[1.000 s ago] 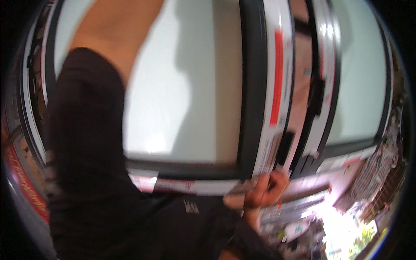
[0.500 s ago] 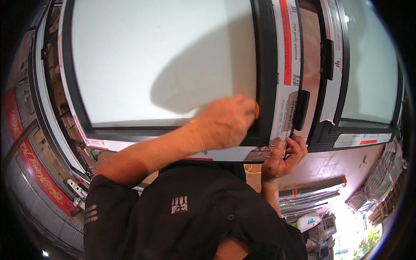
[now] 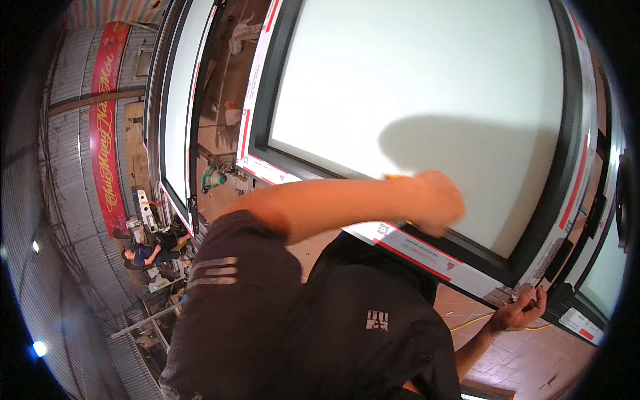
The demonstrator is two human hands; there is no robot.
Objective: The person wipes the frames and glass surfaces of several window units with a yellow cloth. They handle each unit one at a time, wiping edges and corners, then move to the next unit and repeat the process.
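A large dark-framed panel point(image 3: 547, 200) with a white pane point(image 3: 427, 67) lies before me, its frame faces covered in white-and-red protective film point(image 3: 413, 247). My left hand point(image 3: 437, 200) is a blurred fist over the pane's near edge. Bits of a yellow tool point(image 3: 398, 177) show on both sides of that fist; its shape is hidden. At the near right corner of the frame, my right hand point(image 3: 520, 312) has its fingers curled against the edge, the thumb close to them.
Another framed panel point(image 3: 180, 100) stands at the left, and a further one point(image 3: 603, 287) lies beyond the right edge. A green tool point(image 3: 213, 177) rests on the left. Further off sits another person point(image 3: 150, 253) below a red banner point(image 3: 107, 133). A yellow cord point(image 3: 470, 323) crosses the tiled floor.
The view has swung left, so the panel sits farther right and tilted. My left fist has moved from the right side of the frame to the near edge. My right hand stays at the corner.
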